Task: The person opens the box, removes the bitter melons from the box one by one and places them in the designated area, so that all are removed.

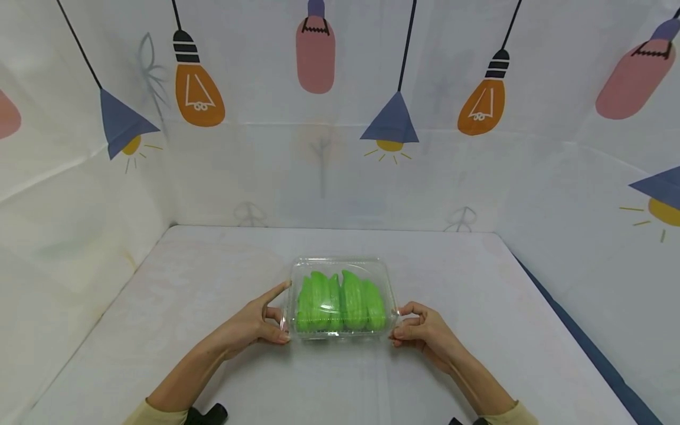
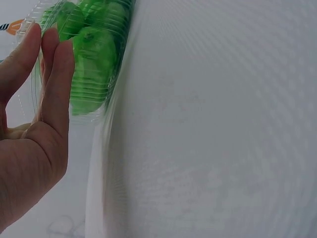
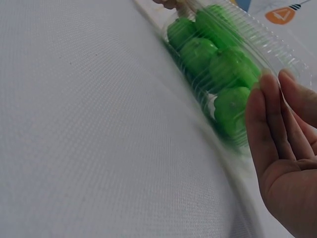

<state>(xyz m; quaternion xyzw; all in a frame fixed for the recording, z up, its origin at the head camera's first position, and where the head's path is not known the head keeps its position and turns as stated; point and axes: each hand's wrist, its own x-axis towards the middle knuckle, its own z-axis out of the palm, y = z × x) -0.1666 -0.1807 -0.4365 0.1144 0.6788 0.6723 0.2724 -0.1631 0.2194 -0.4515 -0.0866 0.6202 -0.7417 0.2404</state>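
Observation:
A clear plastic clamshell container point(image 1: 340, 265) sits at the middle of the white table, with several long bright green pieces point(image 1: 353, 301) side by side inside it. Their rounded, ridged ends show through the wall in both wrist views; their exact kind is unclear. At the container's left edge, my left hand point(image 1: 260, 319) pinches the rim between thumb and fingers, the index finger stretched along the side. My right hand point(image 1: 422, 333) pinches the rim at the lower right corner, thumb toward me. In the right wrist view the fingertips point(image 3: 267, 82) meet right at the plastic edge.
The white table point(image 1: 329, 383) runs back to a white cloth wall point(image 1: 340, 177) printed with hanging lamps and bulbs. More cloth stands at the left and right sides. A dark blue strip point(image 1: 584, 336) lies along the table's right edge.

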